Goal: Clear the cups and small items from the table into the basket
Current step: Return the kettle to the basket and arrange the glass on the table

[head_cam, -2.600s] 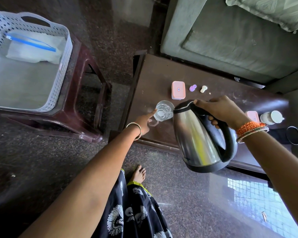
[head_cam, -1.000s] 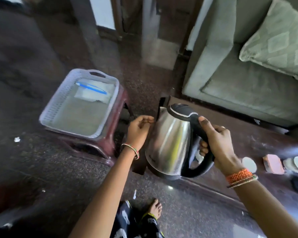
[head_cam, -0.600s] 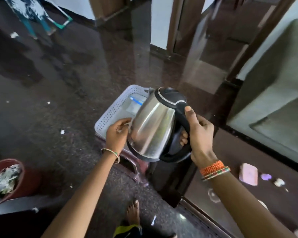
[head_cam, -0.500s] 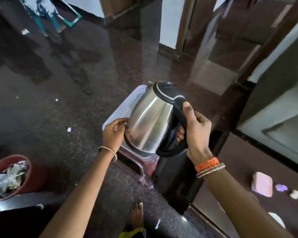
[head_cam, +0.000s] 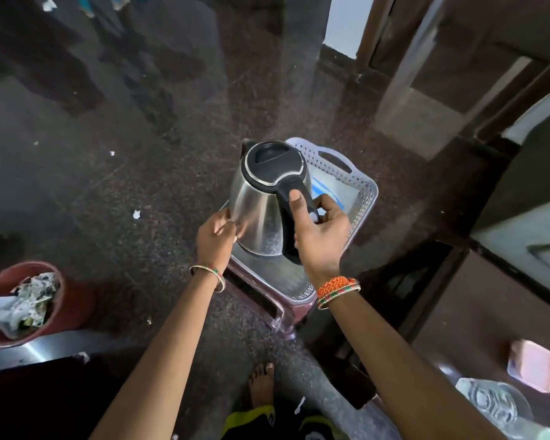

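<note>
The steel kettle (head_cam: 261, 211) hung upright over the white basket (head_cam: 362, 198), spout away from the person. The right hand (head_cam: 319, 231) was wrapped round its black handle; the left hand (head_cam: 215, 241) touched its side, fingers seemingly loosely bent.

The kettle (head_cam: 261, 198) hangs over the basket's (head_cam: 364, 198) near end; the basket sits on a stool (head_cam: 267, 304), left of the bench (head_cam: 477, 319).
</note>
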